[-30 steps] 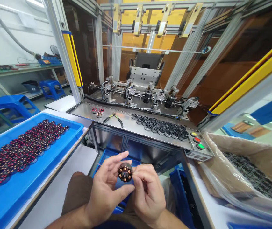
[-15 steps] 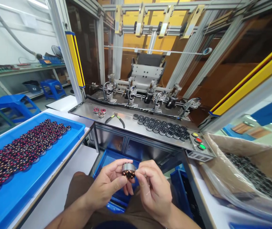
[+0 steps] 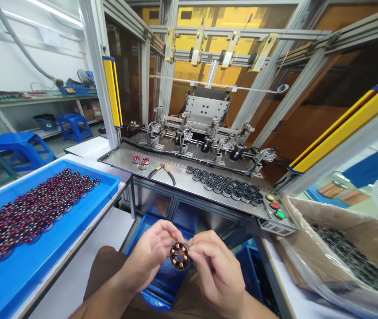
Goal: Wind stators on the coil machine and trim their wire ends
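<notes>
Right grip [image 3: 217,268] pinches ring [image 3: 175,254], left grip [image 3: 151,248] half-curled beside; pliers [image 3: 163,166] on ledge [image 3: 122,159], stools [image 3: 18,142] leftward.

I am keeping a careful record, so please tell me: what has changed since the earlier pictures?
The wound ring, metal side towards the camera half a second ago, has turned: its copper coils now face the camera. The left hand and right hand remain at it. The pliers lie as before.

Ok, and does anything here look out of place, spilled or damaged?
Nothing clearly stands out: I see no spill, and the wound core at the right hand shows no obvious damage. The pliers lie spread open on the metal ledge, but that may be normal.
</notes>
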